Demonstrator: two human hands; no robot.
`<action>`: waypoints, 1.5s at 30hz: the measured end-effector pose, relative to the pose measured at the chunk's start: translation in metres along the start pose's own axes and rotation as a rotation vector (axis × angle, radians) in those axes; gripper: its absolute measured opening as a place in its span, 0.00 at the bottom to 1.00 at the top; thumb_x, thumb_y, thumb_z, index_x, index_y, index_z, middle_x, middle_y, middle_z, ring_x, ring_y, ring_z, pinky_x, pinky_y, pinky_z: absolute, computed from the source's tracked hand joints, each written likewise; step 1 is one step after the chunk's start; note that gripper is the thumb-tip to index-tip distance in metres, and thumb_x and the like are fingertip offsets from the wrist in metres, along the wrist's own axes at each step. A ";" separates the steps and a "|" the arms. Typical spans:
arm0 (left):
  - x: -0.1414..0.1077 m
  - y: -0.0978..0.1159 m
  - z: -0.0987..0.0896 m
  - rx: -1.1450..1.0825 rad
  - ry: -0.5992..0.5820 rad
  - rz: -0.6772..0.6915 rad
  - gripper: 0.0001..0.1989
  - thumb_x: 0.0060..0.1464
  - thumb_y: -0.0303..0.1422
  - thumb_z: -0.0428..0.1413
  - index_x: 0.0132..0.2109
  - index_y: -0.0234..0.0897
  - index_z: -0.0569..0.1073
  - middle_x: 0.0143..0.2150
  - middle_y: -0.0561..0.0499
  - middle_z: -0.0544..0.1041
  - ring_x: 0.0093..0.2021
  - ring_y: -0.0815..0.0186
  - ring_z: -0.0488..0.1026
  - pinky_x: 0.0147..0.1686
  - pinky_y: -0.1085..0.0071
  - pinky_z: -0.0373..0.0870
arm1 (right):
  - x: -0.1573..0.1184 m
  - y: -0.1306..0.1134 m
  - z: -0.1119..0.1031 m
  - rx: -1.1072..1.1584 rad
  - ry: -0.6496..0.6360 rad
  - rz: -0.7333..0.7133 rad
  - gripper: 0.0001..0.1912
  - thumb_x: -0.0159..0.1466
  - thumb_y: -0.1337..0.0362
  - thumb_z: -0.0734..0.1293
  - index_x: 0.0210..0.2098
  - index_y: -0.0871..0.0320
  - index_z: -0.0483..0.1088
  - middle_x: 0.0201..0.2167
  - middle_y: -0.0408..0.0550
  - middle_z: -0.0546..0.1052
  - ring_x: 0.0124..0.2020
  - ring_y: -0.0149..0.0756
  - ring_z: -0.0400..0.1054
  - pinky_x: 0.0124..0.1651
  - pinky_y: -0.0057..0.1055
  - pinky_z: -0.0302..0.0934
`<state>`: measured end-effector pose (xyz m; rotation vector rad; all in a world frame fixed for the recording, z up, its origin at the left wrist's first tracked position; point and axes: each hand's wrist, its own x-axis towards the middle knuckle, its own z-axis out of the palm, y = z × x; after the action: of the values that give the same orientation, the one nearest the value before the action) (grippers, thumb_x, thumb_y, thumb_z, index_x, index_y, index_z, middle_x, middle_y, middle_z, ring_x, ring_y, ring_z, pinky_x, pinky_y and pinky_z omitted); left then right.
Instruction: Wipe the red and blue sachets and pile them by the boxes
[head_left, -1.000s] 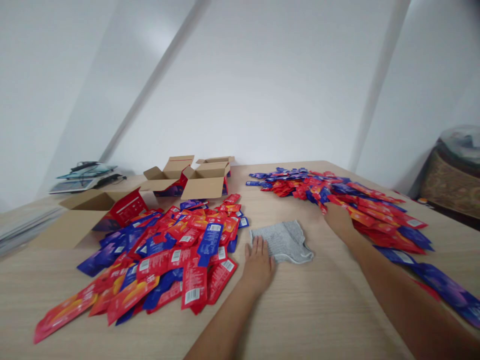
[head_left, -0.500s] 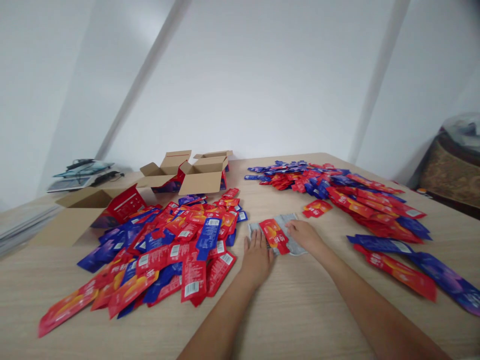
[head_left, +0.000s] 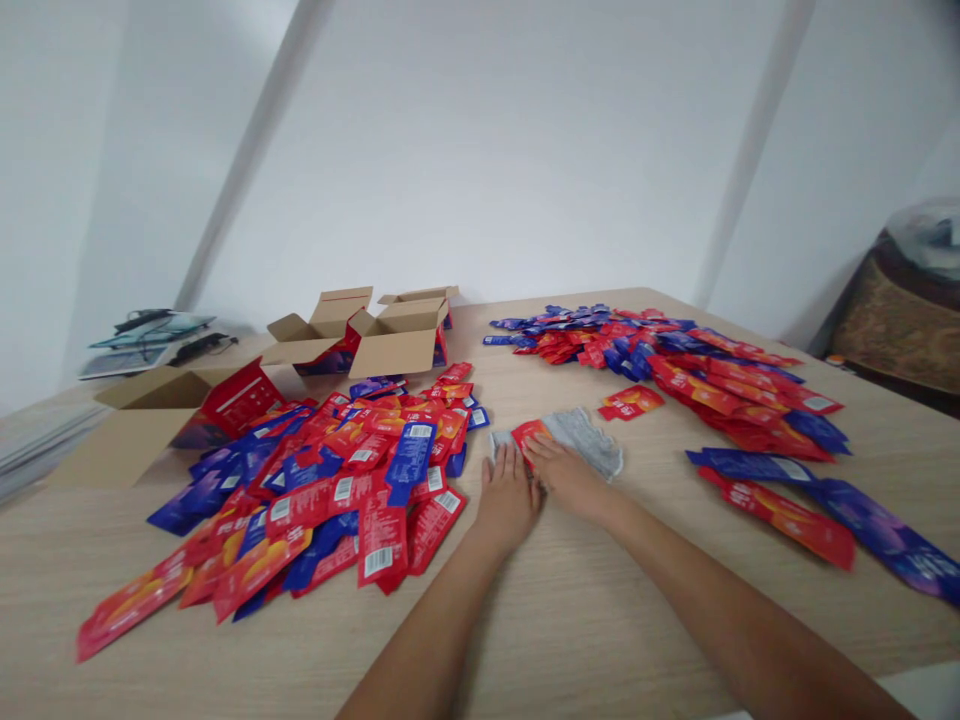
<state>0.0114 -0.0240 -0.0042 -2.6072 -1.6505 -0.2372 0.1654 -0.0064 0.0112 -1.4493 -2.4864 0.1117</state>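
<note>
A grey cloth [head_left: 589,437] lies on the table in front of me, with a red packet [head_left: 529,431] on top of it. My left hand [head_left: 510,500] rests flat on the cloth's left end, its fingers stretched out beside the packet. Across the packet lies my right hand [head_left: 566,480], fingers extended and covering much of it. The two hands nearly meet at the fingertips. What is under my right palm is hidden.
On the left is a heap of red and blue packets [head_left: 375,440]. Behind it stand open cardboard boxes [head_left: 397,352]. Another packet pile [head_left: 622,340] spreads at the back right, with a loose red packet [head_left: 630,402] near the cloth. Several packets [head_left: 787,515] lie at right.
My right hand has moved left from the cloth's right part onto the red packet, and its fingers have opened out. My left hand stays on the left end. The view has shifted slightly.
</note>
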 end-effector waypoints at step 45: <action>0.000 0.000 -0.005 -0.035 -0.014 -0.001 0.29 0.63 0.39 0.39 0.66 0.26 0.50 0.68 0.38 0.50 0.68 0.55 0.43 0.63 0.51 0.44 | 0.002 0.013 -0.002 0.018 -0.028 0.066 0.25 0.65 0.69 0.51 0.61 0.56 0.59 0.63 0.50 0.61 0.64 0.39 0.52 0.61 0.42 0.47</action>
<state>0.0106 -0.0248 0.0003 -2.6395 -1.6664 -0.2507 0.1758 0.0013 0.0110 -1.5329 -2.4534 0.1672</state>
